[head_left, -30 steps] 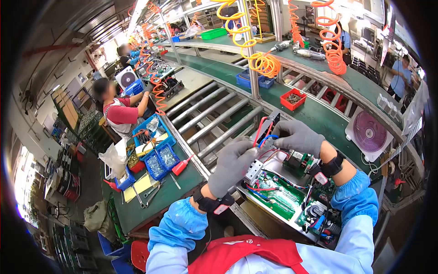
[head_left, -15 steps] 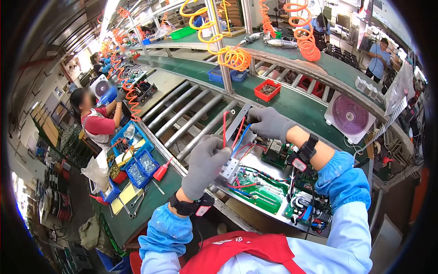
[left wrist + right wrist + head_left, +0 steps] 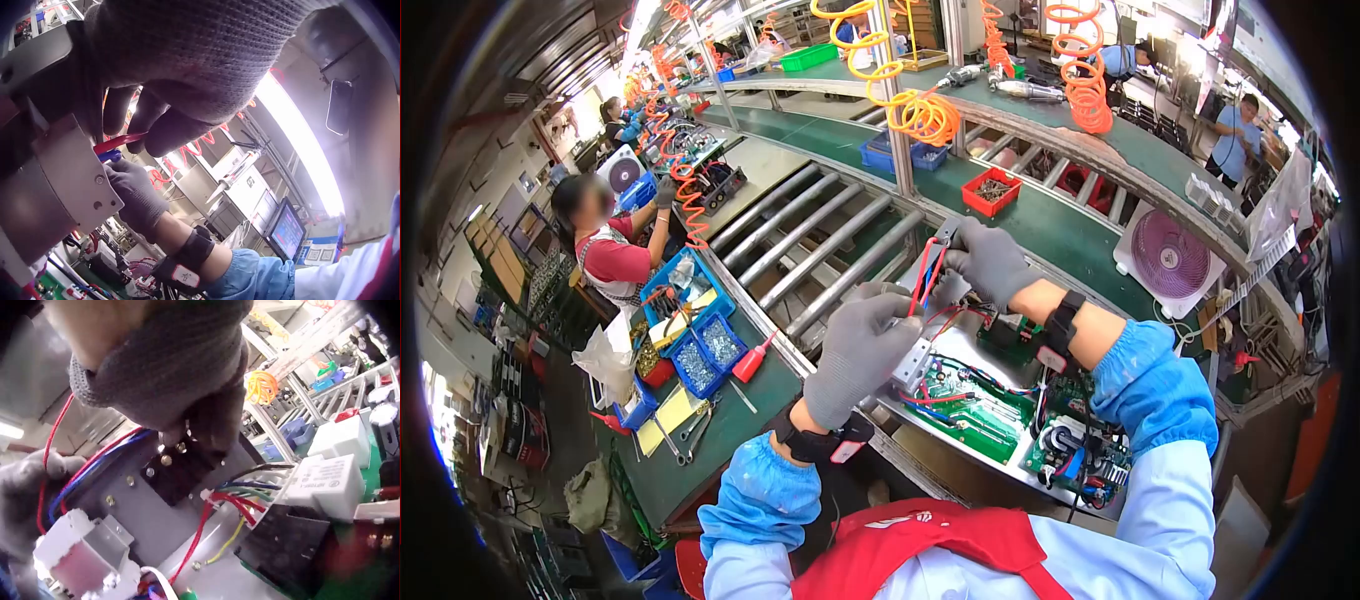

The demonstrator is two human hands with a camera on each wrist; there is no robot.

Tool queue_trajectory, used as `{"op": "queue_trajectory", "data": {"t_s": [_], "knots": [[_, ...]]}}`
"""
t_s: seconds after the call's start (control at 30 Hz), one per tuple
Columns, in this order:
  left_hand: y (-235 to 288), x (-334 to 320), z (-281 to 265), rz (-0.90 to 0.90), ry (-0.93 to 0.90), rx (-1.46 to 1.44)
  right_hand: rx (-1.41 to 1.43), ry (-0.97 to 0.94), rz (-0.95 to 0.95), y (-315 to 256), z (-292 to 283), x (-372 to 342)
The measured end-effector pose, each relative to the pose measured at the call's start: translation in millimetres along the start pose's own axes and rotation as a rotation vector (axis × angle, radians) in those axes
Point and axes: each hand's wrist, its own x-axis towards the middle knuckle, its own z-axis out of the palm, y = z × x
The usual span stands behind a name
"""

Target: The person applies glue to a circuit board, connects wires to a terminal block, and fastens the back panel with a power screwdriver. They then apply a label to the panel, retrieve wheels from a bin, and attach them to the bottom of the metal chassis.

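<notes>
Head view: 1 left hand (image 3: 855, 360), narrow, thumb and fingers pinching 1 red wire (image 3: 122, 143); 1 right hand (image 3: 995, 265), fingers curled on the black block (image 3: 178, 472) at the grey panel (image 3: 134, 515). Below both, 1 open chassis (image 3: 1022, 455), green circuit board (image 3: 980, 405) inside, wires running across. Left, on the green surface (image 3: 772, 400): 1 red bottle (image 3: 749, 364). Farther: 1 red bin (image 3: 991, 205), small parts within.

Circuit board (image 3: 980, 415) inside the casing (image 3: 1022, 456)
</notes>
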Motion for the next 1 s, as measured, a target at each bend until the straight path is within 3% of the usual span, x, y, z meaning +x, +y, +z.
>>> {"op": "queue_trajectory", "data": {"t_s": [0.1, 0.13, 0.23, 0.27, 0.4, 0.5, 0.6, 0.67, 0.77, 1.0], "knots": [[-0.7, 0.1, 0.2, 0.027, 0.021, -0.013, -0.008, -0.022, -0.059, 13.9, 2.7, 4.8], [-1.4, -0.7, 0.5, 0.033, 0.026, 0.002, -0.041, -0.153, 0.015, -4.1, -14.1, 3.1], [-1.7, 0.6, 1.5, 0.047, 0.034, 0.037, 0.018, -0.061, 0.037, -15.8, -37.2, 3.4], [-1.1, 0.4, 1.2, 0.043, 0.027, 0.046, 0.161, -0.047, 0.003, -16.6, -42.4, 1.8], [4.6, -0.3, 1.5, 0.052, -0.021, 0.104, 0.093, -0.131, -0.433, -52.2, -70.6, -17.5], [-1.8, -0.4, 5.2, 0.11, 0.01, 0.184, -0.017, -0.105, -0.66, -28.3, -46.2, -8.0], [4.9, -1.8, 10.2, 0.171, 0.1, 0.313, 0.007, -0.224, -0.409, -21.5, -35.8, -16.5], [5.6, -0.3, 11.5, 0.114, 0.104, 0.339, 0.079, -0.275, -0.258, -19.2, -28.7, -22.0], [5.4, 1.5, 10.1, 0.069, 0.082, 0.388, 0.233, -0.272, -0.157, -11.5, -16.3, -22.3], [3.5, 0.8, 10.3, 0.069, 0.078, 0.338, 0.18, -0.064, -0.205, -2.8, 6.3, -26.2]]}}
